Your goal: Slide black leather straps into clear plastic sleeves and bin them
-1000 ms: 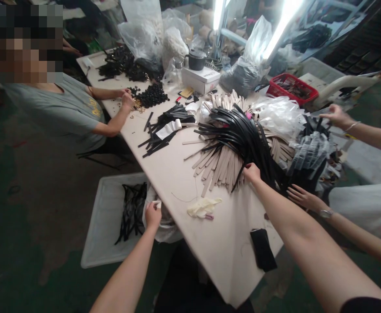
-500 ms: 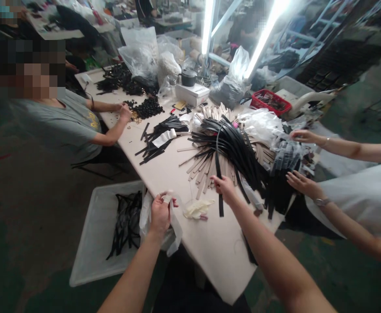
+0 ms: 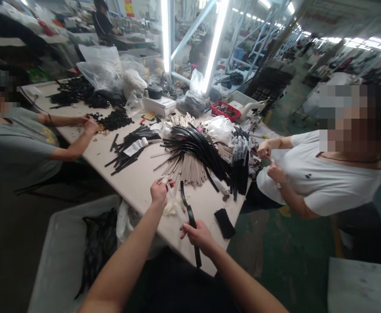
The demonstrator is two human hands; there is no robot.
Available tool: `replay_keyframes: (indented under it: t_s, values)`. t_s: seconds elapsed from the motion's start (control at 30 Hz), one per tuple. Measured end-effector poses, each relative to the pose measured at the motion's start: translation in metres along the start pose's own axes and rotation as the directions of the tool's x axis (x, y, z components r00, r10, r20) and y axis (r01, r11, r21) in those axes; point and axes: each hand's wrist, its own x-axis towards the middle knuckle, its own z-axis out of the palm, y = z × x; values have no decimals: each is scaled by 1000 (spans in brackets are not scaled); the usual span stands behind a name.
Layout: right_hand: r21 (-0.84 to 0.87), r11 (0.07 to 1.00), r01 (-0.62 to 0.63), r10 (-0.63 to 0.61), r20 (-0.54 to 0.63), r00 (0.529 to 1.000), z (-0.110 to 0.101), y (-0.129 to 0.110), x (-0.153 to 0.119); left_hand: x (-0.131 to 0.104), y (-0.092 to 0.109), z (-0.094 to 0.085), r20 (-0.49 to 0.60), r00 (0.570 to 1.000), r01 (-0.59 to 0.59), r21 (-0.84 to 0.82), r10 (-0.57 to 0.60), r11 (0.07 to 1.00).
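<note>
My left hand [image 3: 159,192] is closed on one end of a thin, translucent plastic sleeve [image 3: 176,205] over the table's near part. The sleeve slants down to the right, its lower end by my right fingers. My right hand [image 3: 197,235] grips a black strap [image 3: 190,213], which stands nearly upright with both ends free. Whether the strap touches the sleeve I cannot tell. Beyond my hands, a bundle of black straps [image 3: 197,145] lies across a fan of beige strips [image 3: 187,170]. A pale crumpled plastic piece [image 3: 168,209] rests behind the sleeve.
Left of the table [image 3: 138,182], a white bin [image 3: 58,234] contains dark straps. One co-worker's hands [image 3: 91,125] are at small black parts on the left; another's hands [image 3: 270,161] are at the right edge. A black flat piece [image 3: 225,223] lies near the right corner.
My right hand has come down and left with the black strap, closer to my left hand. The plastic sleeve now stretches between them. The view has swung right; the right co-worker's hands have come together.
</note>
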Motion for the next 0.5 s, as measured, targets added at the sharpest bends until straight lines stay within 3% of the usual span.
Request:
replay_keyframes:
  t_s: [0.17, 0.33, 0.5]
  values:
    - [-103, 993, -55, 58, 29, 998, -16, -14, -22, 41, 17, -10, -3, 999, 43, 66, -43, 997]
    - [-319, 945, -74, 40, -112, 993, -27, -18, -30, 63, 37, -30, -32, 998, 54, 171, -49, 984]
    - [-409, 906, -109, 49, -154, 987, -44, -11, -46, 81, 47, -38, -121, 993, 46, 309, -8, 950]
